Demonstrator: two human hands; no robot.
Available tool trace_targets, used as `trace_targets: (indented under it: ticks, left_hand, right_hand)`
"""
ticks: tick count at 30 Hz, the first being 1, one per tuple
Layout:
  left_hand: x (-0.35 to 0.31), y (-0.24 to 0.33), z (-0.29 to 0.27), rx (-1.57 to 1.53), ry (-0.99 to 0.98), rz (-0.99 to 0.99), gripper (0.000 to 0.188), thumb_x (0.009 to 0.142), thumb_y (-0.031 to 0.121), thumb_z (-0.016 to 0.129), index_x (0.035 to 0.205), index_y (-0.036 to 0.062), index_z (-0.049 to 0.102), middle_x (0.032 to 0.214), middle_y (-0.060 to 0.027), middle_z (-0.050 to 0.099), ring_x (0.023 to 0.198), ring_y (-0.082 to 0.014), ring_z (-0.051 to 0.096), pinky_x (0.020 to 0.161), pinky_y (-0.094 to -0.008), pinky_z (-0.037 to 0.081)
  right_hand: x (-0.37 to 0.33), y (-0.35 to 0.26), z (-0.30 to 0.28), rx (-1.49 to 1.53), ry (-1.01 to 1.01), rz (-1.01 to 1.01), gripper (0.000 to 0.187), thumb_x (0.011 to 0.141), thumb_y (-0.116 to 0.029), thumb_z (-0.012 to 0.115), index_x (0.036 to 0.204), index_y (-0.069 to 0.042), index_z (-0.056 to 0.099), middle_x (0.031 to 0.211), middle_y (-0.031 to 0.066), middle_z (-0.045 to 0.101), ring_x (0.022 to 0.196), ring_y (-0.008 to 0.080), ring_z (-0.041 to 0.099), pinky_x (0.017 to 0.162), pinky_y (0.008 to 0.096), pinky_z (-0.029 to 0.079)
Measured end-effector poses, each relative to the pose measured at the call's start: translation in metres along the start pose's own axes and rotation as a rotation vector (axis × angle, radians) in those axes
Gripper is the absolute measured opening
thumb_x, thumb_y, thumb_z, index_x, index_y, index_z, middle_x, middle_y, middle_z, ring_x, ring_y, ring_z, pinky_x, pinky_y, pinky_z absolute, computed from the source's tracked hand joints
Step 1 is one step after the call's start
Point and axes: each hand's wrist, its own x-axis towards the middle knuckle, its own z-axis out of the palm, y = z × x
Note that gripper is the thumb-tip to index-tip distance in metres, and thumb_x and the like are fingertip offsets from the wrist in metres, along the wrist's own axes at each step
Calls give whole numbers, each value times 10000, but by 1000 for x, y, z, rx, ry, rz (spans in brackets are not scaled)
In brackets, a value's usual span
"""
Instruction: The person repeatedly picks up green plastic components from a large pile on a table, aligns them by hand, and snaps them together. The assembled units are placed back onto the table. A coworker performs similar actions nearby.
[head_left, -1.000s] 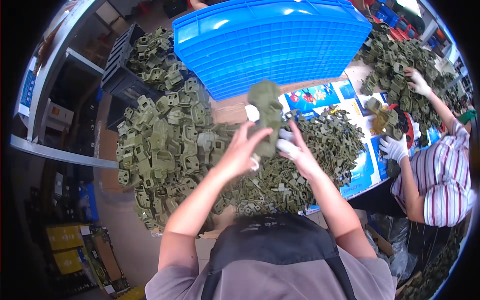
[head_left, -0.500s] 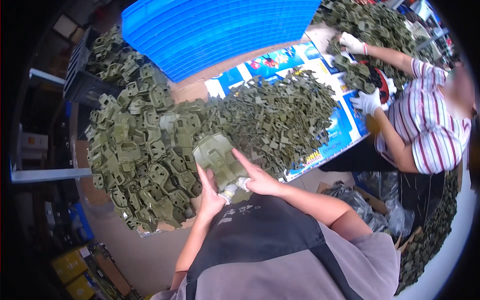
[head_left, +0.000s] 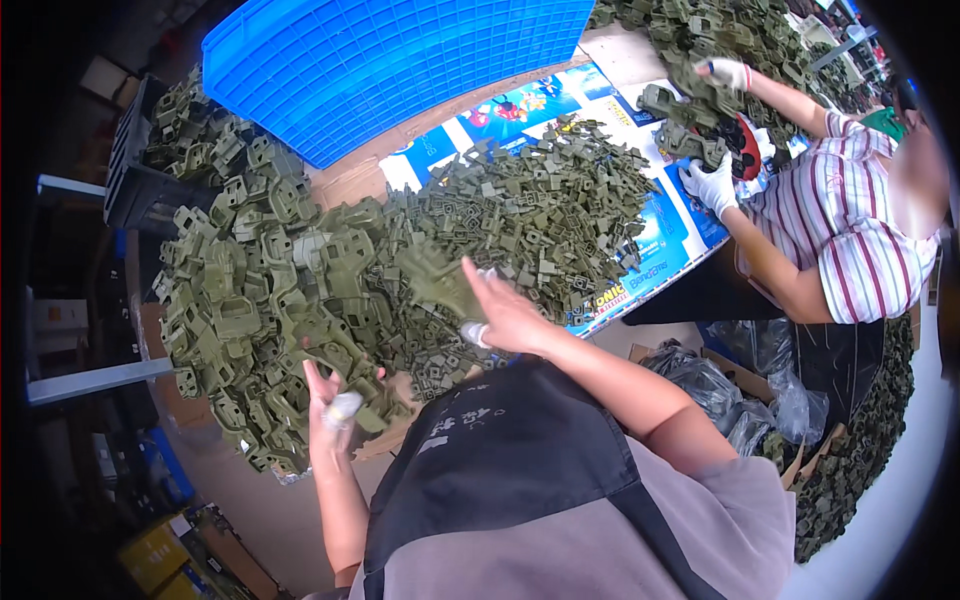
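Left hand (head_left: 335, 400) open and empty, palm up and fingers spread, a white wrap on one fingertip, hovering just over the near edge of the pile of large olive-green moulded parts (head_left: 255, 300). Right hand (head_left: 505, 315) also open, fingers stretched flat, gripping nothing, a white wrap on the thumb, lying against the near side of the heap of small olive-green bracket pieces (head_left: 530, 215). Both heaps spread across a table (head_left: 620, 60) covered with colourful printed sheets (head_left: 660, 250), the big parts to the left, the small pieces in the middle, the two touching where they meet. Behind them, a blue ribbed plastic crate (head_left: 380, 60) tipped up; at far left, a dark crate (head_left: 150, 195) heaped with more green parts. At the right, a co-worker in a striped shirt (head_left: 850, 235), white-gloved hands (head_left: 712, 185) busy in another green pile (head_left: 720, 40). Black plastic bags (head_left: 720, 390) under the table edge.
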Motion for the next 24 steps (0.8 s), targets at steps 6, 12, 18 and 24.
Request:
trace_targets:
  ticks: [6, 12, 18, 24]
  left_hand:
    - [2, -5, 16, -609, -135, -52, 689, 826, 585, 503, 1252, 48, 426, 1141, -194, 536, 970, -401, 571, 825, -592, 470]
    - [32, -14, 43, -287, 48, -37, 625, 776, 506, 626, 1146, 14, 518, 1071, -145, 600, 987, -289, 605, 802, -437, 523]
    - [26, -23, 36, -81, 33, -124, 637, 826, 335, 626, 1331, 40, 373, 1185, -100, 562, 1079, -179, 558, 938, -276, 424]
    - [28, 20, 81, 113, -271, -90, 695, 767, 198, 686, 1352, 46, 345, 1240, -74, 505, 1091, -154, 507, 909, -290, 415]
  right_hand:
    - [88, 91, -87, -289, 568, -160, 383, 723, -176, 667, 1077, -84, 553, 950, 145, 606, 974, 319, 556, 876, 418, 430]
    - [114, 167, -110, -504, 279, -240, 203, 698, -67, 611, 879, -75, 519, 846, 131, 575, 883, 341, 539, 820, 442, 416]
    - [53, -4, -106, 131, 164, -212, 210, 783, -167, 687, 922, -70, 563, 865, 107, 641, 811, 242, 637, 692, 325, 487]
    - [23, -61, -58, 17, 67, -557, 236, 729, -121, 703, 947, -73, 626, 793, 104, 582, 773, 289, 591, 671, 358, 485]
